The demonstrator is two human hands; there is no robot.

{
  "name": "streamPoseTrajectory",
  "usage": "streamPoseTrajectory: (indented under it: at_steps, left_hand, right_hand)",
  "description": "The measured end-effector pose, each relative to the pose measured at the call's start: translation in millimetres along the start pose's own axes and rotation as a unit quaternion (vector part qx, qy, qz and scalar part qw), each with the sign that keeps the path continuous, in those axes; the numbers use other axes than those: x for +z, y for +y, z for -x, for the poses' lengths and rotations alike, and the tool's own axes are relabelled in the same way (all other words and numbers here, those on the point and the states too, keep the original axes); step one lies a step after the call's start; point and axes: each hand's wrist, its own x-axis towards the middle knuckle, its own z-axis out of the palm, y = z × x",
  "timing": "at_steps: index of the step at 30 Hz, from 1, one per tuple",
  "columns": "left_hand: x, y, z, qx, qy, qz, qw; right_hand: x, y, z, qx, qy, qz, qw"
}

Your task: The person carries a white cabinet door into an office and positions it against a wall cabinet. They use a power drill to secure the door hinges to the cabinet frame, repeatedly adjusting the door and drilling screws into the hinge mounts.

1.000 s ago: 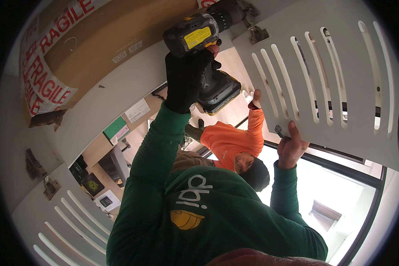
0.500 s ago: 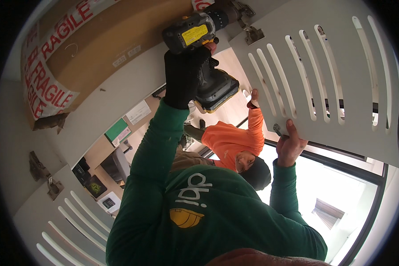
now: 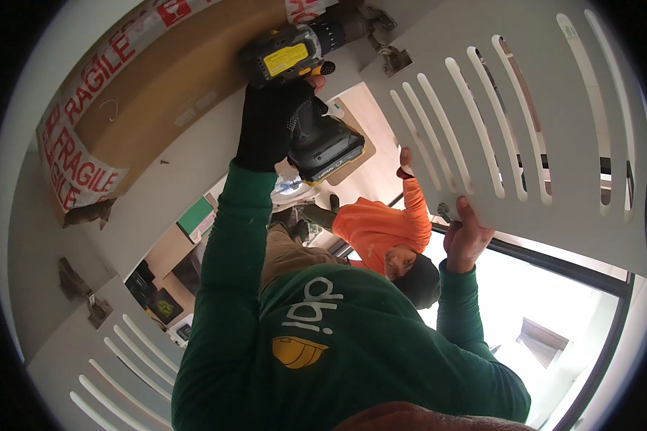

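Observation:
My left hand (image 3: 269,122), in a black glove, grips a black cordless drill (image 3: 327,147) with a yellow label. The drill's front end is up at a metal hinge (image 3: 394,59) beside a white slotted panel (image 3: 571,201); I cannot tell if it touches. My bare right hand (image 3: 467,241) holds that panel's lower edge, thumb up beside a small metal fitting (image 3: 443,212).
A co-worker in orange (image 3: 374,233) also has a hand on the slotted panel. A cardboard box (image 3: 151,93) with red-and-white tape lies upper left. Another slotted panel (image 3: 72,359) with a hinge (image 3: 97,309) is lower left. Behind are a desk area and bright glazing.
The drill and my gloved left hand have shifted left in the view, and more floor shows past them. My right hand stays on the panel.

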Motion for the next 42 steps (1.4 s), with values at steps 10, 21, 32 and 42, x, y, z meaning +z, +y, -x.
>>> streamPoseTrajectory:
  at_steps: [10,21,32,42]
  left_hand:
    - [7.6,6.1,-4.5,-0.036,0.021,-0.003,0.999]
    - [8.7,2.7,-3.2,-0.086,0.037,0.061,0.994]
    - [11.5,3.0,-4.4,-0.054,0.023,0.043,0.997]
    - [11.9,0.9,-5.6,-0.076,0.019,0.104,0.992]
  right_hand:
    - [-9.0,4.3,-3.5,-0.032,-0.014,0.078,0.996]
    - [-16.3,7.8,-3.4,-0.021,-0.036,0.107,0.993]
    - [-6.1,0.9,-3.4,-0.032,-0.017,0.084,0.996]
    - [-4.1,0.4,-3.3,-0.017,0.000,0.051,0.999]
